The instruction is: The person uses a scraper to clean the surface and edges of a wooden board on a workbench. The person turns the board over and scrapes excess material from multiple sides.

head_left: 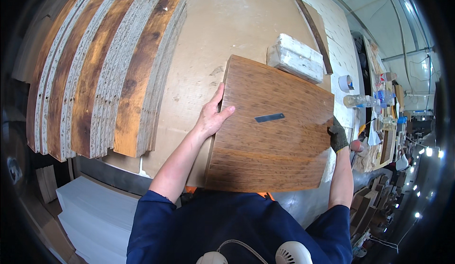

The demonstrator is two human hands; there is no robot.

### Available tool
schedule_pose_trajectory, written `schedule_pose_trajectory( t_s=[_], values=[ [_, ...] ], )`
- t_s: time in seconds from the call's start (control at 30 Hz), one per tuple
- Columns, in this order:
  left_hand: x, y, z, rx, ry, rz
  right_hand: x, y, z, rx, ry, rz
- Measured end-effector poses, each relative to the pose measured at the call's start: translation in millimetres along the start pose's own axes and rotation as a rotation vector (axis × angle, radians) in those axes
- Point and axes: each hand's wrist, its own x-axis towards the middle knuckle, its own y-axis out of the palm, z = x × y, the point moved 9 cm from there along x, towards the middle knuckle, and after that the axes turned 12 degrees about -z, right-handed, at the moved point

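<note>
A stack of brown wood-grain boards (270, 145) stands at the table's near edge, against my body. Along its near side several board edges show as thin parallel lines. My left hand (213, 114) is bare and grips the left edge, fingers along the side and thumb over the top face. On the opposite edge, my right hand (337, 137), in a dark glove, is closed against the boards; its fingertips are partly hidden. A small dark flat metal strip (269, 118) lies on the top board, touched by neither hand.
A white-wrapped block (295, 57) sits just beyond the stack, near a long dark strip (315, 34). Thick brown planks with rough grey edges (137, 81) are piled at left. Bottles (360, 101) and a tape roll (346, 83) stand at right. White sheets (92, 216) lie lower left.
</note>
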Motion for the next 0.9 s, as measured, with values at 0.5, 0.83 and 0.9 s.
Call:
schedule_pose_trajectory(
  t_s=[0.5, 0.83, 0.9],
  values=[
    [11.1, -1.0, -17.0, 0.179, 0.038, 0.012, 5.8, 1.8, 0.7, 0.000, 0.005, 0.043],
    [64.2, 3.2, -38.5, 0.219, 0.135, -0.085, 6.7, -8.5, -11.9, 0.042, 0.005, 0.012],
    [64.0, -0.5, -39.9, 0.204, 0.140, -0.081, 8.7, -20.3, -23.4, 0.124, 0.031, -0.055]
  ],
)
